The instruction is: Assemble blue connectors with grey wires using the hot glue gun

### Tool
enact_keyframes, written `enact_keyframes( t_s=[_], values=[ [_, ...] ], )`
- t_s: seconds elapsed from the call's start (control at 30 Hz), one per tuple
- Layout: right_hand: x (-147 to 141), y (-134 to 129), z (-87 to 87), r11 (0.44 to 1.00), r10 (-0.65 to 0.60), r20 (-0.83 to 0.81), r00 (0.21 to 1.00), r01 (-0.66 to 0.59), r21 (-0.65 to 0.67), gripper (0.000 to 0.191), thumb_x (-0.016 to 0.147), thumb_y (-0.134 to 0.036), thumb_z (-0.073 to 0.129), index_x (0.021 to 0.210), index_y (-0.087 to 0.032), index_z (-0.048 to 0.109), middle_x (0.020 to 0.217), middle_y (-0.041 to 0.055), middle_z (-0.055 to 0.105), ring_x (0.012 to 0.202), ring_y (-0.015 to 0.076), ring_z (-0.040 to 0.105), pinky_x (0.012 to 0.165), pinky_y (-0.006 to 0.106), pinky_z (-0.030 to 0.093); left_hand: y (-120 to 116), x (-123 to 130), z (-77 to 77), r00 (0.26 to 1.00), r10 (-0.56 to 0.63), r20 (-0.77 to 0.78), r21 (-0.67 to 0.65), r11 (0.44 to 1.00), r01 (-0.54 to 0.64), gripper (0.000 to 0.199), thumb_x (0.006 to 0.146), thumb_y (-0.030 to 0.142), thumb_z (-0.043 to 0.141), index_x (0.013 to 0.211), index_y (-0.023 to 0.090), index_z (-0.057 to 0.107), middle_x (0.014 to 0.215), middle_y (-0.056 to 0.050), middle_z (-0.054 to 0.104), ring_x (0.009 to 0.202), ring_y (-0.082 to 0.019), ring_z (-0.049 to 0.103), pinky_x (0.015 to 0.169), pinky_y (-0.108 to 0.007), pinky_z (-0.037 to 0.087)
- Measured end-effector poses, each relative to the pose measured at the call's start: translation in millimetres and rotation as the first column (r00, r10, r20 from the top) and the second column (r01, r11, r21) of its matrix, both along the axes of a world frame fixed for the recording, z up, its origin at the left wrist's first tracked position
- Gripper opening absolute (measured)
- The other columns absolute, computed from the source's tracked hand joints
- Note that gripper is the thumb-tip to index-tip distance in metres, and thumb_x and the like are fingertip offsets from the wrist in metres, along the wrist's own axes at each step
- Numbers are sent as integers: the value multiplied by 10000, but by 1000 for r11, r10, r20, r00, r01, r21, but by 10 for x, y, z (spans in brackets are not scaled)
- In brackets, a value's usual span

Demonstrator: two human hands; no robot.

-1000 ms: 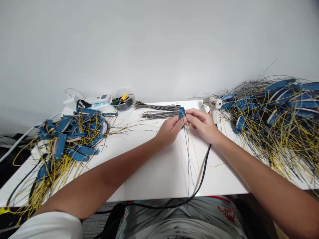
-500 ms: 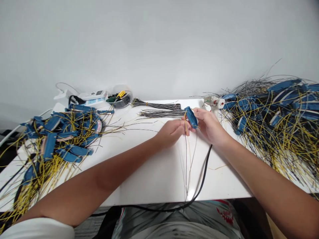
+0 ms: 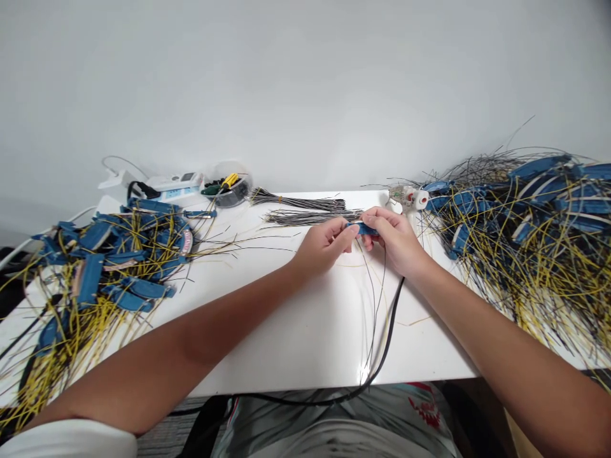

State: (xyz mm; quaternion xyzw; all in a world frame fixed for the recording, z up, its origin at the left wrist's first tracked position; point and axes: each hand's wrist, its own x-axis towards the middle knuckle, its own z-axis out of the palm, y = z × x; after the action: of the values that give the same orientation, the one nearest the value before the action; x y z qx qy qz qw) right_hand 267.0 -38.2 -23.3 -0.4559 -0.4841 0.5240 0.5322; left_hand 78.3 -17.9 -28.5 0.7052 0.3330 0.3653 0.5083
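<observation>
Head view: 1 blue wired part [image 3: 365, 228], held btwn L hand [image 3: 325, 245] and R hand [image 3: 392, 239], both pinching it; thin wires [image 3: 375, 313] hanging below, over wht table [image 3: 286, 343]. Behind: 2 dk wire bundles [image 3: 305, 203]. Nr R hand: 1 wht gun-shaped tool [image 3: 420, 200]. Flanking: 2 heaps [image 3: 541, 166], blue parts [image 3: 90, 280] w/ yellow + blk wires [image 3: 95, 327].

No text, brand or number can be read for certain. A pale pinkish strip [image 3: 186, 242] on a blue piece at the right edge of the left heap [image 3: 86, 318] bears marks like lettering, too small to make out. Red print [image 3: 424, 415] on the grey garment [image 3: 377, 413] at the near edge is likewise illegible.
</observation>
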Motion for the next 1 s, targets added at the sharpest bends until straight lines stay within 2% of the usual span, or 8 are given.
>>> enact_keyframes(
  t_s=[0.17, 0.33, 0.5, 0.6, 0.67, 0.8, 0.9, 1.0],
  values=[
    [8, 21, 26, 997, -62, -35, 997, 61, -46, 192, 840, -383, 774, 783, -226, 679, 596, -17, 586, 529, 122, 511, 516, 266, 421, -10, 9, -16, 997, -41, -58, -12, 999, 40, 230, 990, 429, 650, 982, 199, 659, 852, -4, 656, 767, -146, 623, 679, -273, 452],
    [19, 23, 23, 998, -38, -50, 998, 36, -46, 247, 843, -444, 790, 806, -229, 675, 607, -14, 591, 545, 125, 517, 522, 267, 431, 6, 19, -9, 998, -7, -62, -5, 1000, 7, 244, 998, 431, 632, 946, 194, 637, 829, -3, 652, 751, -142, 596, 661, -272, 418],
    [24, 11, 0, 999, 41, -18, 999, -41, -19, 280, 856, -474, 825, 890, -227, 699, 693, -12, 629, 602, 125, 547, 553, 263, 453, -5, 16, 24, 998, 4, -57, 23, 1000, -2, 353, 1033, 507, 582, 868, 196, 608, 800, 9, 621, 706, -125, 509, 666, -280, 376],
    [19, -2, -4, 997, 76, -28, 997, -77, -24, 294, 914, -507, 779, 970, -231, 696, 669, -18, 644, 557, 126, 550, 547, 270, 446, -4, 14, 1, 994, 67, -86, 19, 998, -65, 360, 1037, 490, 580, 824, 202, 593, 716, 29, 551, 636, -121, 446, 620, -288, 330],
    [24, -9, -11, 998, 63, -5, 998, -63, -11, 324, 973, -555, 699, 956, -232, 679, 637, -10, 654, 512, 137, 559, 526, 282, 438, 7, 12, -26, 988, 137, -75, 11, 991, -137, 353, 1044, 493, 569, 836, 209, 592, 702, 33, 526, 618, -124, 421, 607, -292, 315],
    [55, -20, -36, 999, -35, 178, 983, 29, 37, 473, 1005, -652, 609, 848, -214, 692, 590, 20, 654, 470, 157, 581, 485, 299, 441, 32, 8, -64, 963, 261, -59, 31, 965, -260, 381, 1055, 514, 548, 820, 214, 565, 695, 28, 494, 625, -134, 412, 614, -294, 321],
    [60, -37, -40, 995, -95, 240, 966, 85, 55, 532, 987, -707, 600, 840, -208, 715, 570, 25, 650, 428, 157, 560, 435, 298, 407, 29, 9, -62, 952, 296, -81, 64, 954, -291, 342, 1067, 491, 529, 867, 220, 587, 687, 32, 494, 622, -136, 418, 617, -295, 323],
    [39, -58, -18, 997, -70, 229, 971, 63, 35, 567, 998, -719, 561, 832, -201, 723, 568, 33, 651, 425, 153, 546, 427, 294, 392, 7, 11, -45, 945, 311, -103, 110, 947, -300, 329, 1071, 483, 522, 879, 223, 584, 696, 30, 506, 638, -141, 439, 621, -296, 320]
  ],
)
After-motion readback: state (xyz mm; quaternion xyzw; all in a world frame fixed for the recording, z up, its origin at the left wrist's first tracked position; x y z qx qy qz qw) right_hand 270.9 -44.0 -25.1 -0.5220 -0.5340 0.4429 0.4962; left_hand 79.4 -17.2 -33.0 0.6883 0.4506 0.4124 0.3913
